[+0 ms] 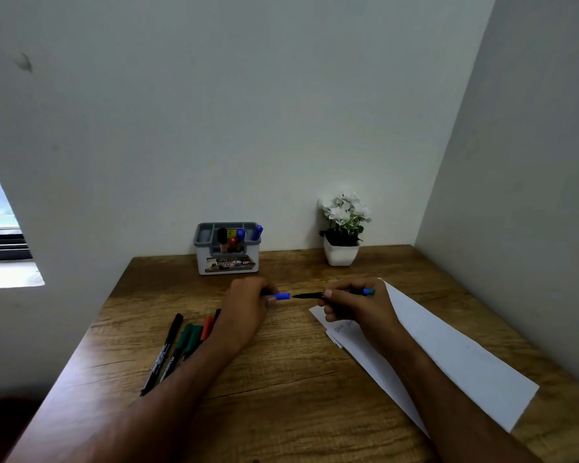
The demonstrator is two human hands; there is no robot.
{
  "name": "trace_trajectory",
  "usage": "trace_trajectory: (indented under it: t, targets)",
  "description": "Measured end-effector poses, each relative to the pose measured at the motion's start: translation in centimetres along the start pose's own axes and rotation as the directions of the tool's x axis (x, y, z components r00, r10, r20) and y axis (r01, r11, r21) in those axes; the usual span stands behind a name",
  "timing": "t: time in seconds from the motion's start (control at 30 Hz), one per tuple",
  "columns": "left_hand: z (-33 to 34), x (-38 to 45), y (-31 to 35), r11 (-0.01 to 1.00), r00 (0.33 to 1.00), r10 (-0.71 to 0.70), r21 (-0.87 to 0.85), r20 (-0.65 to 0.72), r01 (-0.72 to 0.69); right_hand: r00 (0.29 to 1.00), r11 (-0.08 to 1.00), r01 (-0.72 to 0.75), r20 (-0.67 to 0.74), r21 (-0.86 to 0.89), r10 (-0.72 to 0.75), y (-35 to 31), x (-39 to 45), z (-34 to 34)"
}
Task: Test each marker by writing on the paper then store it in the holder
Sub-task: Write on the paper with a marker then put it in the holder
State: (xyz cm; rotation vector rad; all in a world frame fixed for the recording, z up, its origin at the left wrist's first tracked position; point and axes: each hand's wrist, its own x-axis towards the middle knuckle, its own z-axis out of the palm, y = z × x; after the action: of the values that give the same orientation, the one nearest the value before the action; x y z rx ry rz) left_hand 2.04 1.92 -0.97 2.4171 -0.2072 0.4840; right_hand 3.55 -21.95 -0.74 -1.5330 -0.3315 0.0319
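A: Marker (331, 294) status?
B: Uncapped, horizontal above the table (281, 379), pinched in right hand (355, 305). Tip points at 9 o'clock toward the blue cap (282, 296).
A: Left hand (248, 305)?
B: Closed on that cap, small gap to the tip.
A: Paper (448, 355)?
B: Under the right wrist, faint blue scribble near its far end.
A: Holder (228, 248)?
B: 12 o'clock, at the wall, several markers in it. Loose markers (178, 345) lie at 9 o'clock of the left forearm.
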Motion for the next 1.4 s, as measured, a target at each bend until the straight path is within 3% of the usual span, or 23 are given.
trace_trajectory:
  t: [0.43,0.8,0.9,1.07,1.17,1.27,1.4]
  targets:
    - [1.1,-0.2,3.2,0.999,0.998,0.012,-0.034,0.054,-0.010,0.998,0.998,0.059,0.007,-0.038,-0.059,-0.3,0.3,0.9]
    - [0.6,0.3,3.4,0.999,0.998,0.045,0.010,-0.037,-0.045,0.993,0.994,0.112,0.030,-0.010,-0.111,-1.0,1.1,2.0]
    - [-0.6,0.7,3.2,1.000,0.999,0.022,-0.022,-0.024,-0.023,0.992,0.993,0.112,0.069,-0.032,-0.110,-1.5,1.6,2.1]
    - [-3.8,0.7,2.0,0.994,0.992,-0.031,-0.107,-0.119,0.018,0.992,0.989,0.099,0.092,-0.110,-0.089,-2.2,2.6,1.8]
    - [-5.0,0.5,1.4,0.953,0.972,-0.102,-0.302,-0.211,0.035,0.982,0.923,0.167,0.145,-0.346,-0.124,-1.8,3.5,3.2]
    - [-5.5,0.3,1.3,0.878,0.936,-0.176,-0.479,-0.305,0.009,0.967,0.777,0.253,0.168,-0.577,-0.190,-1.4,4.6,6.0]
    - [-6.0,-0.2,0.7,0.897,0.905,-0.165,-0.442,-0.392,-0.028,0.929,0.603,0.356,0.199,-0.714,-0.313,-1.6,5.6,10.2]
